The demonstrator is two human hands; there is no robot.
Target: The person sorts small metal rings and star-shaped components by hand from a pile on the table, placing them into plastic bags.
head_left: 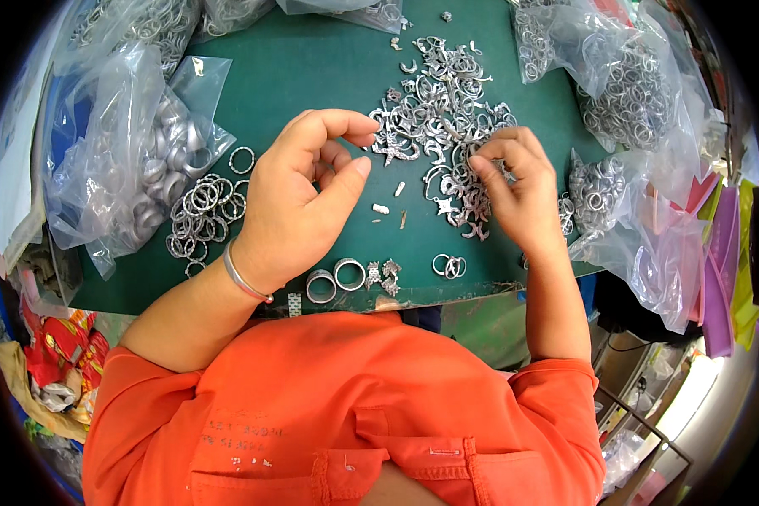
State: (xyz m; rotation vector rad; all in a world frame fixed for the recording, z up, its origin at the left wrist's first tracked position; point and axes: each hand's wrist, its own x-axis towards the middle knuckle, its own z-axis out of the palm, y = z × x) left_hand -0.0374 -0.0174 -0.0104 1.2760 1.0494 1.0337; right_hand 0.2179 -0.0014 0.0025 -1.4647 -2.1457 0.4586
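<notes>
A loose pile of small silvery metal pieces, among them rings, stars and crescents, spreads over the green tabletop. To its left my left hand hovers with thumb and forefinger apart, and I see nothing held between them. My right hand is over the pile's right side, its thumb and fingertips drawn close together. Whatever they pinch, if anything, is too small to make out. Small pale slivers lie between the hands. A heap of textured rings sits left of my left wrist, which wears a bangle.
Clear plastic bags full of rings stand at the left and right. Along the near edge of the green table are two wide rings, clustered star-like pieces and a few thin rings.
</notes>
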